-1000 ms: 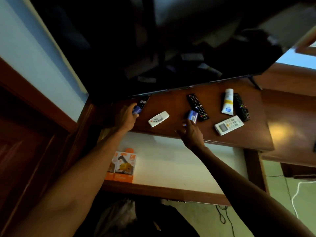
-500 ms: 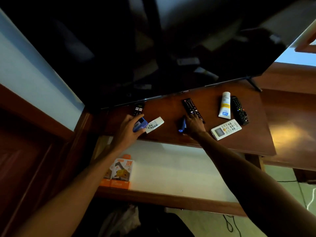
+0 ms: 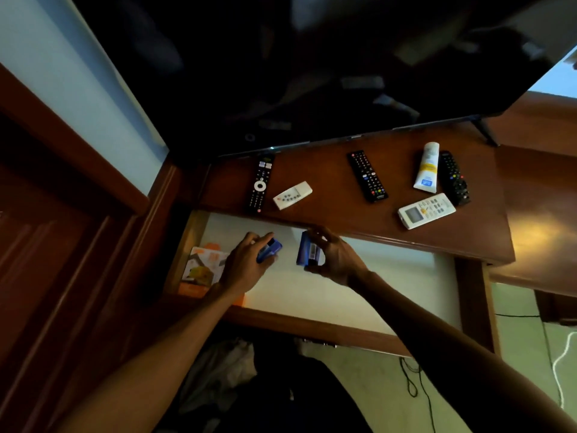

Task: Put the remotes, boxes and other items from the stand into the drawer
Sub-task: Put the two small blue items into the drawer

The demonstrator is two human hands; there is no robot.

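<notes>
My left hand (image 3: 246, 267) grips a small blue box (image 3: 271, 249) over the open drawer (image 3: 390, 285). My right hand (image 3: 335, 257) holds a second blue box (image 3: 306, 252) upright beside it, also over the drawer's white floor. An orange and white box (image 3: 204, 268) lies in the drawer's left end. On the wooden stand (image 3: 327, 210) lie a black remote (image 3: 260, 184), a small white remote (image 3: 292, 195), a second black remote (image 3: 367, 175), a white tube (image 3: 426, 167), a third black remote (image 3: 454, 178) and a white air-conditioner remote (image 3: 426, 210).
A large dark television (image 3: 312, 67) hangs over the back of the stand. Wooden panelling (image 3: 62, 214) rises on the left. Cables (image 3: 415, 379) trail across the floor at lower right, and dark bags lie below the drawer front.
Both hands lifted the blue boxes off the stand and brought them down and toward me, over the open drawer. The black remote at the left is uncovered.
</notes>
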